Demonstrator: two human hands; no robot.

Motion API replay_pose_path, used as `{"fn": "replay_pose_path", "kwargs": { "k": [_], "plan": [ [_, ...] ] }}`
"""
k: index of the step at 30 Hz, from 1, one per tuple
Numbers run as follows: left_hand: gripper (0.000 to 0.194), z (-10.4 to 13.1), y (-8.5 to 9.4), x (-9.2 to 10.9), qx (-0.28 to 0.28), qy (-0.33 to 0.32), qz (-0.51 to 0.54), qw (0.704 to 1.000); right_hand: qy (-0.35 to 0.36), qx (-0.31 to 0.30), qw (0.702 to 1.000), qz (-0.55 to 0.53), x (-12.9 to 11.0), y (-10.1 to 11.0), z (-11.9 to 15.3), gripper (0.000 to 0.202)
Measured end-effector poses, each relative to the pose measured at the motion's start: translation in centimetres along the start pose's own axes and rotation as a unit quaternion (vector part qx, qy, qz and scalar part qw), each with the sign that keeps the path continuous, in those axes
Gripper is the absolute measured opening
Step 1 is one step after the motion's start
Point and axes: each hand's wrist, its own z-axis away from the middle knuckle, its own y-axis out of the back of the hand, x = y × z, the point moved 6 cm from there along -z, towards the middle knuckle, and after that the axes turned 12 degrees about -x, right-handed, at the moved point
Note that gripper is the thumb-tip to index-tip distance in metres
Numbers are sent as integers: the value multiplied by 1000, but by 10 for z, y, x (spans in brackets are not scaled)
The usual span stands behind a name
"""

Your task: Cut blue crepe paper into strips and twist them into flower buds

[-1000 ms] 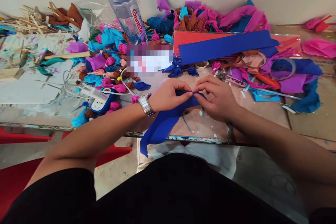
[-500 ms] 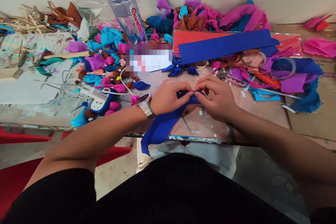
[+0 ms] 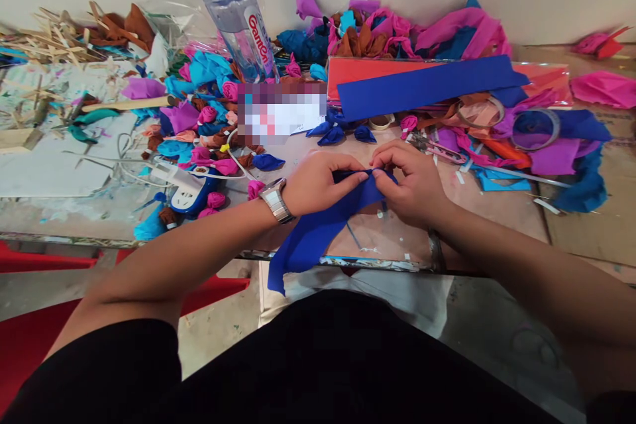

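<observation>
A long blue crepe strip hangs from my fingers and drapes over the table's front edge. My left hand pinches its upper edge between thumb and fingers. Close beside it, my right hand pinches the same edge, the fingertips nearly touching. Small folded blue pieces lie just beyond my hands. Behind them a wide flat blue strip rests across a red sheet in clear wrapping.
A water bottle stands at the back among coloured crumpled pieces. On the left are a power strip with cables and wooden sticks. Tape rolls and pink-handled scissors lie at the right.
My right hand has shifted slightly along the strip's upper edge, and the fingertips sit a little farther apart. More of the strip shows flat between and below my hands.
</observation>
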Motion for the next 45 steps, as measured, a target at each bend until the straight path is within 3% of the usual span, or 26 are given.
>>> {"fn": "replay_pose_path", "kwargs": {
  "k": [6,11,17,24,31,39,45],
  "plan": [
    [32,-5,0,-9,-42,43,79,995,-33,-26,999,-29,11,0,2,5],
    [32,-7,-3,-14,-58,57,100,992,-45,-62,994,-80,14,-2,7,35],
    [37,-8,-9,-19,-106,66,130,984,-58,-48,997,-34,9,0,5,11],
    [33,-8,-9,-23,-126,97,180,971,-38,-43,998,-24,10,-1,7,12],
    [26,-8,-15,-30,-155,126,283,938,29,-47,998,-6,-3,2,7,12],
    [20,-5,-16,-30,-176,153,371,899,56,-67,996,20,-4,1,9,16],
    [32,-8,-10,-25,-138,124,317,930,55,-55,996,50,-8,2,10,19]
  ]
}}
